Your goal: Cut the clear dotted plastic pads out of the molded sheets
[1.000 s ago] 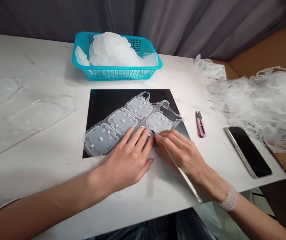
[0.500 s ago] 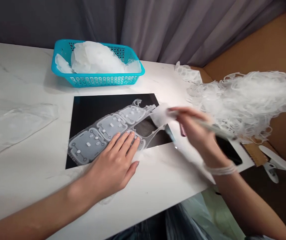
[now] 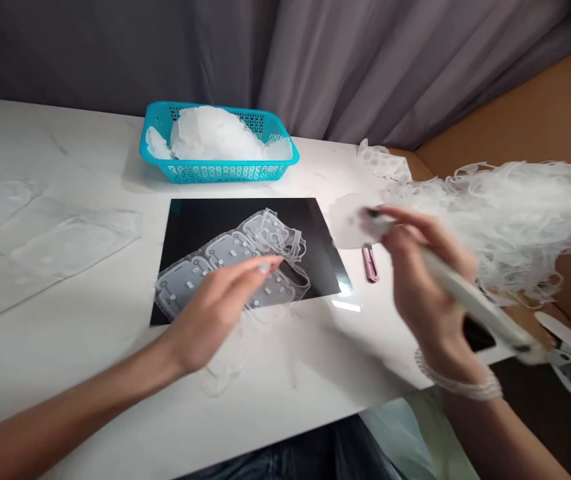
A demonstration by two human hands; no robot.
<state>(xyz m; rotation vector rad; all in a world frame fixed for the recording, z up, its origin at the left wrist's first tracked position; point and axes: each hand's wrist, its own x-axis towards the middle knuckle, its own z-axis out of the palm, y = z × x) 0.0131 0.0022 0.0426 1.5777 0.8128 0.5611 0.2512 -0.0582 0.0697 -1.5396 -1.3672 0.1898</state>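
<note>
My left hand (image 3: pixel 215 307) is raised over a clear printed plastic sheet (image 3: pixel 228 250), its thumb and fingers drawn together. Whatever may be between those fingertips cannot be made out. The sheet, with rounded panels, white spots and curled strips at its far end, lies on a black mat (image 3: pixel 200 217). In my right hand (image 3: pixel 425 280) is a long white pen-shaped tool (image 3: pixel 465 293) with a dark tip, blurred by motion. Near that tip is a frosted translucent piece (image 3: pixel 348 223); whether they touch I cannot tell.
A turquoise basket (image 3: pixel 225 173) of frosted pieces stands at the back. A pink utility knife (image 3: pixel 370 263) lies right of the mat. Tangled plastic strips (image 3: pixel 530 220) are heaped by cardboard at right. Clear plastic film (image 3: pixel 75 247) lies at left on the white table (image 3: pixel 285 413).
My left hand has lifted from flat on the sheet, and its fingers have closed. The sheet's loose strips are now curled back. My right hand has moved right and nearer with the tool.
</note>
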